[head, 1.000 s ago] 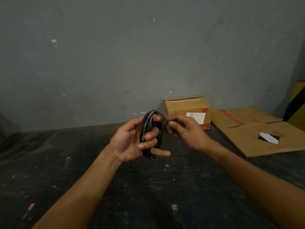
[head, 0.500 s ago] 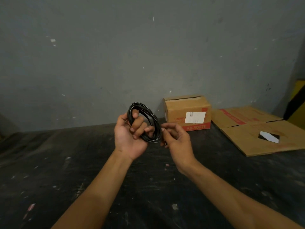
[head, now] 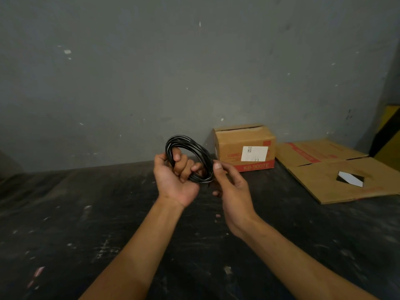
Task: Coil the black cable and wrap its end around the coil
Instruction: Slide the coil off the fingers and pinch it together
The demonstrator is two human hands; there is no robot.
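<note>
The black cable [head: 195, 148] is wound into a round coil of several loops with a thin pale stripe, held up above the dark table. My left hand [head: 175, 178] is closed around the coil's left and lower side, with fingers through the ring. My right hand [head: 229, 185] pinches the coil's right edge between thumb and fingers. A short bit of the cable's end pokes out below the coil near my right fingers; the rest of the end is hidden by my hands.
A dark, scuffed table [head: 108, 224] runs to a grey wall. A closed cardboard box [head: 244, 146] with a white label stands at the back, just right of the coil. Flattened cardboard [head: 337, 169] lies at the far right.
The coil has turned from edge-on to showing its open ring. My left hand has closed its fingers around it, and my right hand has come in from the right onto the coil's rim.
</note>
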